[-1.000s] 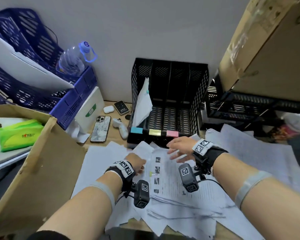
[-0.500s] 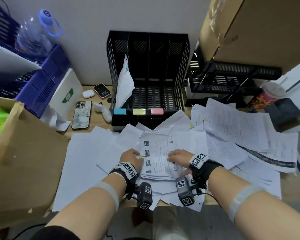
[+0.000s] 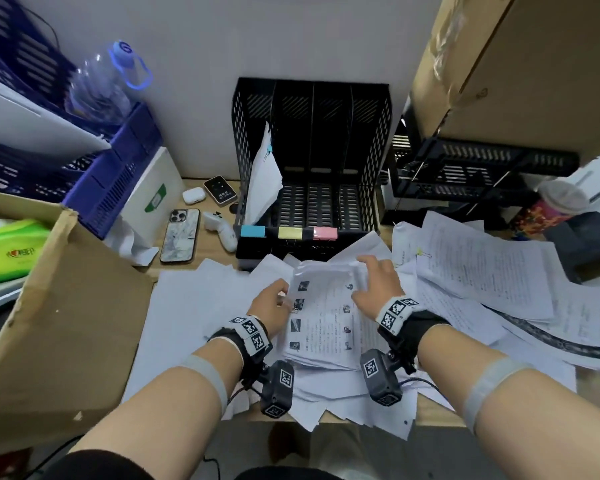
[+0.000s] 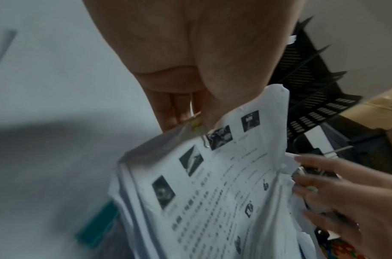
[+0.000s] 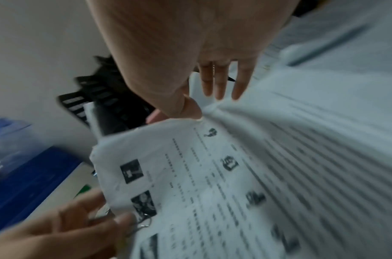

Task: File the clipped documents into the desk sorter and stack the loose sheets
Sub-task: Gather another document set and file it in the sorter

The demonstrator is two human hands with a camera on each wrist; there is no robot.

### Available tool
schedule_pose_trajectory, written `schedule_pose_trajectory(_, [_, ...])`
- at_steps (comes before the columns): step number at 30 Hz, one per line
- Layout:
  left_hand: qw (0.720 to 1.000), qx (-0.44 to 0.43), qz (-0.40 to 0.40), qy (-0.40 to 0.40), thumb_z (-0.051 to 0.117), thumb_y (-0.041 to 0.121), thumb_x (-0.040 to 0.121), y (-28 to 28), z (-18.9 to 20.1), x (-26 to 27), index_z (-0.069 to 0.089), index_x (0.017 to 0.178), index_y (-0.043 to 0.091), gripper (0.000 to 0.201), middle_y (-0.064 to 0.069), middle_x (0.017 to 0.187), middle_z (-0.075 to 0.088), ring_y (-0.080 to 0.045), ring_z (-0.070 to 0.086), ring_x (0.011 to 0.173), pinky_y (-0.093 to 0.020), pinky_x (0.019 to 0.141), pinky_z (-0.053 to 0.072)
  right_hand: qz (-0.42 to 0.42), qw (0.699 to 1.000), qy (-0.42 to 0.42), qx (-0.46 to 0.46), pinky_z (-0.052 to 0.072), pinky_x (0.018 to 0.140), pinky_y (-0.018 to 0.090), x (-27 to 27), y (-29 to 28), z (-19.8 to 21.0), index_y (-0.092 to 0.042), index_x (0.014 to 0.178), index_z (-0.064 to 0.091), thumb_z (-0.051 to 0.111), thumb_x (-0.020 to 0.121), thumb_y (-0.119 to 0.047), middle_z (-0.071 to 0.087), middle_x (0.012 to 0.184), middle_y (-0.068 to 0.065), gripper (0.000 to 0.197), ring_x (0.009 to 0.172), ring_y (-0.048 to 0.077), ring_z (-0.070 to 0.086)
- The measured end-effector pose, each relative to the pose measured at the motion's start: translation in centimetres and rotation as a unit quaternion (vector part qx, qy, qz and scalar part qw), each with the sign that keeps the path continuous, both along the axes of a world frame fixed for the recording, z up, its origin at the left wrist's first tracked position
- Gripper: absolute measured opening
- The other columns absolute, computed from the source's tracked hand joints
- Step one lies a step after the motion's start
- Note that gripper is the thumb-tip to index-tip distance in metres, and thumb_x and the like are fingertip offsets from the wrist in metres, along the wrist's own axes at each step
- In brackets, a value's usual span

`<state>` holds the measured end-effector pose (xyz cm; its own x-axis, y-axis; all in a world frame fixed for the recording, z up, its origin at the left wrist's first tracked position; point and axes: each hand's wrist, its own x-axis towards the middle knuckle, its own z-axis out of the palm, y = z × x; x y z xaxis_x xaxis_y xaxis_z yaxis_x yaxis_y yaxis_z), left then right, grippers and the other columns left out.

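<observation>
- Clipped document (image 3: 326, 320), a thick printed bundle with small photos down its left margin, sits at the centre of the head view, on top of the loose sheets (image 3: 194, 306) scattered over the desk.
- Binder clip (image 4: 198, 125), yellowish, bites the bundle's left edge.
- Left hand (image 3: 271, 306) pinches that edge at the clip, thumb on top and fingers beneath.
- Right hand (image 3: 374, 289) holds the bundle's upper right part, thumb (image 5: 188, 108) pressing the page, fingers (image 5: 219, 82) extended past it.
- Black mesh desk sorter (image 3: 312, 161) stands at upper centre, one clipped bundle (image 3: 264, 178) leaning in its leftmost slot.
</observation>
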<state>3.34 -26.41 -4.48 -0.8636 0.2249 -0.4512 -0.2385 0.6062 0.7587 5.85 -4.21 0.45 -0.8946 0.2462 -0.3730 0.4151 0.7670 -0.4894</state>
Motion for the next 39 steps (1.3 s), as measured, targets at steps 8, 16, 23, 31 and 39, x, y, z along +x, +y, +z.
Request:
schedule_pose_trajectory(8, [0.997, 0.073, 0.009, 0.008, 0.068, 0.013, 0.088, -1.7, 5.9, -1.8, 0.058, 0.106, 0.021, 0.022, -0.008, 0.073, 0.066, -0.017, 0.06, 0.066, -0.027, 0.061, 0.049, 0.123, 0.989, -0.063, 0.048, 0.036, 0.054, 0.02, -3.5, 0.3, 3.5, -0.022, 0.081, 0.061, 0.046, 0.09, -0.008, 0.055, 0.069, -0.001, 0.023, 0.081, 0.027, 0.058])
schedule_pose_trajectory(16, [0.98, 0.139, 0.045, -0.138, 0.069, 0.001, 0.087, -2.1, 6.3, -1.5, 0.063, 0.102, 0.005, 0.017, -0.019, 0.094, 0.071, -0.03, 0.069, 0.088, -0.053, 0.09, 0.057, 0.004, 1.0, -0.005, -0.005, 0.028, 0.048, 0.022, -1.5, 2.2, 4.1, -0.021, 0.052, 0.042, 0.047, 0.085, -0.001, 0.043, 0.055, -0.003, 0.039, 0.053, 0.015, 0.041])
schedule_pose_trajectory(23, [0.986, 0.139, 0.016, -0.094, 0.052, 0.004, 0.098, -0.2, 6.5, -0.7, 0.066, 0.103, 0.012, 0.017, -0.017, 0.097, 0.07, -0.022, 0.07, 0.076, -0.033, 0.067, 0.063, -0.04, 0.998, 0.038, 0.039, 0.047, 0.072, 0.03, -1.2, 2.0, 5.9, -0.025, 0.098, 0.054, 0.055, 0.083, -0.012, 0.054, 0.092, 0.006, 0.019, 0.09, 0.028, 0.056])
schedule_pose_trajectory(31, [0.979, 0.187, 0.087, -0.006, 0.047, -0.003, 0.094, -0.1, 12.1, -3.6, 0.064, 0.097, 0.002, 0.018, -0.029, 0.109, 0.069, -0.034, 0.073, 0.091, -0.045, 0.076, 0.063, 0.125, 0.989, 0.015, 0.08, 0.048, 0.1, 0.042, -0.5, -1.9, 8.2, -0.028, 0.143, 0.03, 0.071, 0.062, -0.07, 0.042, 0.131, 0.005, 0.1, 0.12, 0.025, 0.05])
schedule_pose_trajectory(39, [0.941, 0.329, 0.06, 0.049, 0.059, 0.037, 0.096, -0.2, 20.5, -4.6, 0.07, 0.103, 0.004, 0.036, -0.014, 0.094, 0.074, -0.03, 0.074, 0.085, -0.045, 0.077, 0.062, 0.164, 0.973, 0.044, 0.158, 0.053, 0.067, 0.036, -4.0, -4.7, 12.9, -0.028, 0.139, 0.032, 0.049, 0.087, -0.014, 0.062, 0.093, 0.011, 0.056, 0.076, 0.03, 0.059])
